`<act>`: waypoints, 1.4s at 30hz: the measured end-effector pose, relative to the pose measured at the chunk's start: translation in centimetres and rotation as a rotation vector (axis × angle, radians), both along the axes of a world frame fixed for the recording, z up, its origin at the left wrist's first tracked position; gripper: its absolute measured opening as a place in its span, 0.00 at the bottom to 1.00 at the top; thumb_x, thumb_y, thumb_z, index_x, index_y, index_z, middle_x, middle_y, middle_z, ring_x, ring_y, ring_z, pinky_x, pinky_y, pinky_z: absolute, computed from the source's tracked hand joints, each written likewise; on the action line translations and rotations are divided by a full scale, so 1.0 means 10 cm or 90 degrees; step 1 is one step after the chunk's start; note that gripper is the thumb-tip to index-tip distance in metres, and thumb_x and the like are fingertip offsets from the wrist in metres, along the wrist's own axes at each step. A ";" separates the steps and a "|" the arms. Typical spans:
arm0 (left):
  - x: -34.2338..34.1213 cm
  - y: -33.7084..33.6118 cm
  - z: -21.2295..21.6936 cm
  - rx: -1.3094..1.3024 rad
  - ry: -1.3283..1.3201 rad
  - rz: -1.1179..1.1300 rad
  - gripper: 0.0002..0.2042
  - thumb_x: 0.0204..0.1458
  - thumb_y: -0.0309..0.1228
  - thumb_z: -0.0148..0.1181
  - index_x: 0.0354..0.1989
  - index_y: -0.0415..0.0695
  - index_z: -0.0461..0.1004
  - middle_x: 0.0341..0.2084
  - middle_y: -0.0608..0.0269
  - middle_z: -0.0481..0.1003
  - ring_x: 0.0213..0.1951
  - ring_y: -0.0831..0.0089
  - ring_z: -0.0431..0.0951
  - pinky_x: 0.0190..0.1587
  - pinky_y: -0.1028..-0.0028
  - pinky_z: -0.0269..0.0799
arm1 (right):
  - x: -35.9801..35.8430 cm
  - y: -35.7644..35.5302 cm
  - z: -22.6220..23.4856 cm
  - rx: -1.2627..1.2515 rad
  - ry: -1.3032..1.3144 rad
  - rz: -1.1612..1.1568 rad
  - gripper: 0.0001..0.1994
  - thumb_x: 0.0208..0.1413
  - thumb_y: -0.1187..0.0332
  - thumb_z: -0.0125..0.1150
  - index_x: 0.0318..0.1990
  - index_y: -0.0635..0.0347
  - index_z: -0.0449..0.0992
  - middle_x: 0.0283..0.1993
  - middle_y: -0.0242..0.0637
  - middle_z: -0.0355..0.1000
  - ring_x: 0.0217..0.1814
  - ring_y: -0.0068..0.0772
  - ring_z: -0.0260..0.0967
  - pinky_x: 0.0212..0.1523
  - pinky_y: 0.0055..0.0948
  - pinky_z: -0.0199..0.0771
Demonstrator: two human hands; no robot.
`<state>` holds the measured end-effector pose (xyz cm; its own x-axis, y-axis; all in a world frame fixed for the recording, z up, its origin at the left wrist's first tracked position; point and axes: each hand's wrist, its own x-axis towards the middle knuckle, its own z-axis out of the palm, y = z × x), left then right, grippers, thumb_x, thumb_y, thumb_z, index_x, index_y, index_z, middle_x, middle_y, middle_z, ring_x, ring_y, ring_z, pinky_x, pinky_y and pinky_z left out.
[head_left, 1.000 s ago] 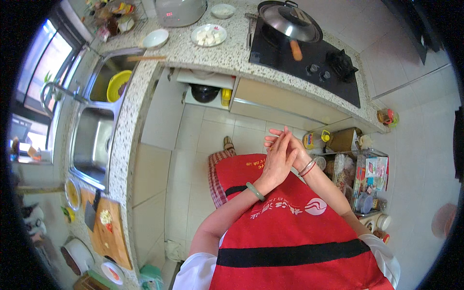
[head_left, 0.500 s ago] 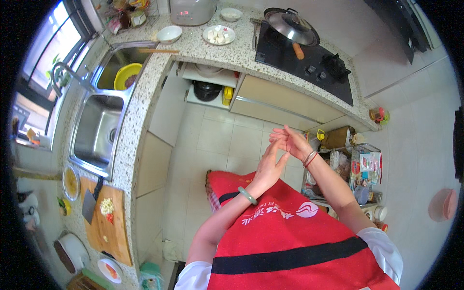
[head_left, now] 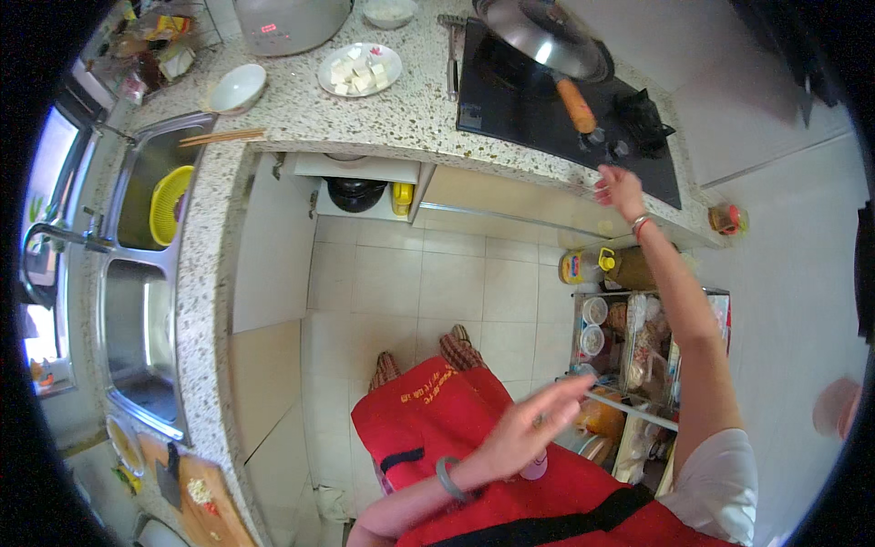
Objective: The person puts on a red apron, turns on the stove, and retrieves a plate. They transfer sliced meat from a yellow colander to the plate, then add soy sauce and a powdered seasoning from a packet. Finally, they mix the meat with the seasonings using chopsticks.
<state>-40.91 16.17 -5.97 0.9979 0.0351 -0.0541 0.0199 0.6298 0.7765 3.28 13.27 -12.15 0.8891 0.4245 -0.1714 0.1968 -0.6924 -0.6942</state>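
R hand (head_left: 622, 191) has moved off L hand (head_left: 533, 430) since a sec ago, now by black hob (head_left: 529, 118), fingers half-curled, can't tell if gripping. Hob's in speckled desk (head_left: 401, 117), w/ lidded pan (head_left: 538, 41) atop. L's released, empty, over red apron (head_left: 424, 387).

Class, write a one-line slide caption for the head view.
Bare right hand near a flat black glass hob, bare left hand in front of a red fabric apron.

Head-worn view, left fisheye | facing down and forward | left hand (head_left: 526, 434) near, lower centre | cooktop (head_left: 524, 117) farther, upper right | straight edges bowed
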 end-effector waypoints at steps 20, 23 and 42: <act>1.20 -0.18 -1.76 -0.225 0.278 0.038 0.19 0.64 0.34 0.42 0.62 0.44 0.60 0.51 0.56 0.70 0.18 0.88 0.66 0.19 0.86 0.64 | 1.53 0.37 -0.64 -0.369 -0.668 0.306 0.20 0.64 0.55 0.42 0.49 0.61 0.72 0.39 0.53 0.73 0.39 0.54 0.72 0.36 0.47 0.73; 1.24 -0.23 -1.80 -0.248 0.271 0.043 0.19 0.64 0.35 0.42 0.62 0.45 0.60 0.51 0.56 0.71 0.18 0.87 0.67 0.19 0.86 0.65 | 1.45 0.40 -0.64 -0.376 -0.674 0.312 0.18 0.64 0.57 0.41 0.50 0.61 0.71 0.40 0.53 0.73 0.37 0.55 0.72 0.35 0.46 0.72; 1.20 -0.01 -1.59 -0.310 0.387 -0.013 0.20 0.60 0.39 0.49 0.59 0.47 0.63 0.49 0.52 0.72 0.38 0.62 0.76 0.43 0.70 0.74 | 1.52 0.33 -0.66 -0.308 -0.706 0.410 0.18 0.65 0.61 0.42 0.57 0.60 0.65 0.39 0.52 0.69 0.38 0.53 0.69 0.37 0.42 0.71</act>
<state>-28.93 16.11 -21.89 0.7883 -0.1507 -0.5965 0.3688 0.8918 0.2620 18.45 16.56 -18.72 0.3258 0.9127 0.2465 0.8621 -0.3939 0.3189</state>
